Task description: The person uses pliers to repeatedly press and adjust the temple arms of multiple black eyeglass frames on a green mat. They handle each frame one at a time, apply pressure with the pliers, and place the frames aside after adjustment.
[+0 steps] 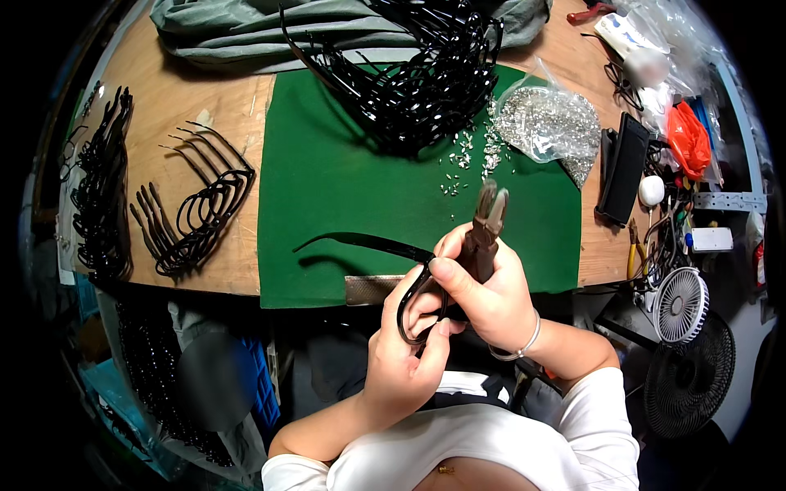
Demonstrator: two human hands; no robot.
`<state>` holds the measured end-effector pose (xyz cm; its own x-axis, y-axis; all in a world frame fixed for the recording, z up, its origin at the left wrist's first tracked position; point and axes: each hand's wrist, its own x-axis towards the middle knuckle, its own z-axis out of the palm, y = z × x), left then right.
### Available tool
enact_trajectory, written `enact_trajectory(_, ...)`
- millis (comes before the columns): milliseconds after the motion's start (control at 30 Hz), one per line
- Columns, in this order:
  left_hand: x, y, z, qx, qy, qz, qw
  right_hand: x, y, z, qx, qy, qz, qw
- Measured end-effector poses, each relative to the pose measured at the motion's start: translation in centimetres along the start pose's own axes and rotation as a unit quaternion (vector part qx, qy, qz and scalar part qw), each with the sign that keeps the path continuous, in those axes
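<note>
A black plastic eyeglass frame is in front of me, one temple stretching out to the left over the green mat. My left hand is closed around its rim part, fingers behind and thumb in front. Metal pliers point upward in my right hand, which is wrapped round their handles. The right thumb and fingers also meet the frame near the temple's hinge. Small silvery pieces lie scattered beyond the pliers. Whether a small piece sits in the jaws is too small to tell.
A heap of glossy black frames covers the mat's far side. Beside it lies a clear bag of small silvery parts. More frames stand at left. A phone and a white fan are at right.
</note>
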<state>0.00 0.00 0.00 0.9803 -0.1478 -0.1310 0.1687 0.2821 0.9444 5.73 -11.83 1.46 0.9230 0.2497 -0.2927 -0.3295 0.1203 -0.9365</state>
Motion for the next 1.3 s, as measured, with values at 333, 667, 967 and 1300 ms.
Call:
enact_trajectory(333, 0.2, 3.3, -1.1, -0.144, -0.071, -0.143, 0.977, 0.4, -3.6, -1.5, 0.102, -0.134, 0.220, 0.961)
enact_trajectory(667, -0.5, 6.0, -3.4, -0.169, -0.126, -0.245, 0.946, -1.5, -5.4, -4.4, -0.300, -0.297, 0.126, 0.898)
enact_trajectory(967, -0.6, 5.9, -3.1, -0.136, -0.143, -0.266, 0.944, -1.2, -5.8, -4.2, -0.360, -0.331, 0.070, 0.869)
enact_trajectory(1300, -0.7, 5.7, -2.7, -0.125, -0.152, -0.251, 0.948, -1.2, -5.4, -4.2, -0.454, -0.311, 0.048, 0.833)
